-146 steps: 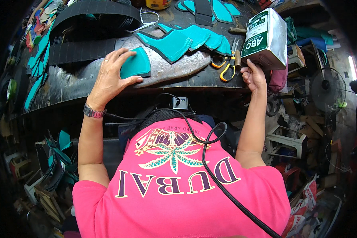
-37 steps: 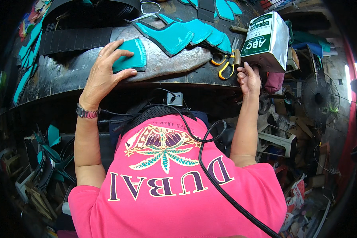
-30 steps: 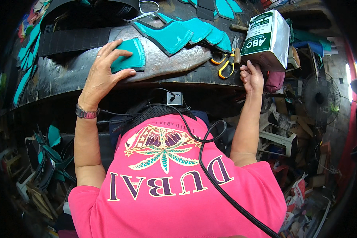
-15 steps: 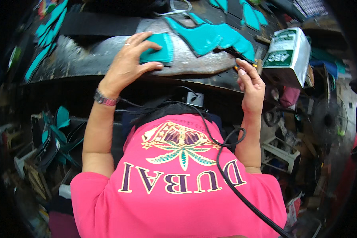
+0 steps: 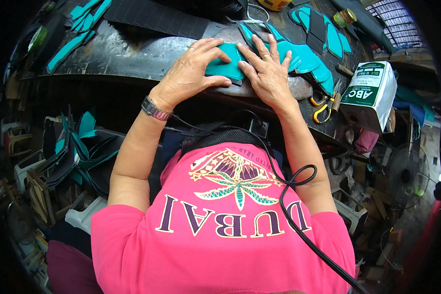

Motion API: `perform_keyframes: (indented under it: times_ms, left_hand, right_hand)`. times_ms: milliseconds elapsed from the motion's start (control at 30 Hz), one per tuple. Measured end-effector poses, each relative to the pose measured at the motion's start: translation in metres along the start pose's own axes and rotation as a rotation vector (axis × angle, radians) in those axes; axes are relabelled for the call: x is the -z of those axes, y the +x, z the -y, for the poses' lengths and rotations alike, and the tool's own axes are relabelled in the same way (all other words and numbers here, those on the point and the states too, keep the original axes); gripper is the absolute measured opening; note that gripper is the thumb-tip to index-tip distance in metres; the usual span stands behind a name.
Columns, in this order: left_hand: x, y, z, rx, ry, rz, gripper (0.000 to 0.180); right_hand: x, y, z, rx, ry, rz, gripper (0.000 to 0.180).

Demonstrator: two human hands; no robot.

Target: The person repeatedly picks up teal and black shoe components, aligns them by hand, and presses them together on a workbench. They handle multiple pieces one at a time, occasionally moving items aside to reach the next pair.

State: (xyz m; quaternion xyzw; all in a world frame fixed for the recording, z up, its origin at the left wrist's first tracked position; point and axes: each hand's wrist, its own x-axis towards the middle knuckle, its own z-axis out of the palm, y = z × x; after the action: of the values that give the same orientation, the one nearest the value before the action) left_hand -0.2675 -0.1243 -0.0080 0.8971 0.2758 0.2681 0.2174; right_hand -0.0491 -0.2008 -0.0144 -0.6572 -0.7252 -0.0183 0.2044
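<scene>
My left hand (image 5: 195, 71) grips a small teal, dark-edged fabric piece (image 5: 233, 70), thumb at its near edge and fingers over its top. My right hand (image 5: 269, 73) lies with fingers spread across the right edge of that piece and the neighbouring teal pieces. Beneath them is a worn grey slab (image 5: 303, 87) on the dark bench. Several overlapping teal cut pieces (image 5: 306, 62) lie to the right of my right hand. Scissors (image 5: 321, 111) with yellow-orange handles rest near the bench's front edge.
A white-and-green metal can (image 5: 370, 93) stands at the bench's right end. Teal strips (image 5: 68, 53) lie far left; more teal shapes (image 5: 334, 41) and a small jar (image 5: 344, 18) lie at the back. A black cable (image 5: 299, 230) crosses my shirt. A fan (image 5: 406, 169) stands lower right.
My right hand has moved left from beside the scissors onto the teal pieces, its fingers now spread. My left hand stays on the small piece. The view has shifted slightly.
</scene>
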Motion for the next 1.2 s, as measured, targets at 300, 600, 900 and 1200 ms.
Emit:
perform_keyframes:
  times_ms: [300, 600, 900, 1200]
  left_hand:
    - [0.001, 0.0, 0.0, 0.006, -0.016, 0.005, 0.048]
    - [0.004, 0.0, 0.005, -0.029, -0.011, 0.016, 0.043]
    - [0.009, -0.009, -0.012, 0.167, 0.191, -0.036, 0.057]
    - [0.015, -0.006, -0.023, 0.263, 0.142, 0.023, 0.058]
  right_hand:
    - [0.025, -0.053, 0.019, 0.026, -0.066, 0.058, 0.041]
    - [0.026, -0.061, 0.024, 0.053, 0.106, -0.036, 0.047]
    - [0.018, -0.067, 0.035, 0.108, 0.003, 0.045, 0.057]
    - [0.0, -0.027, 0.026, 0.021, -0.036, -0.061, 0.06]
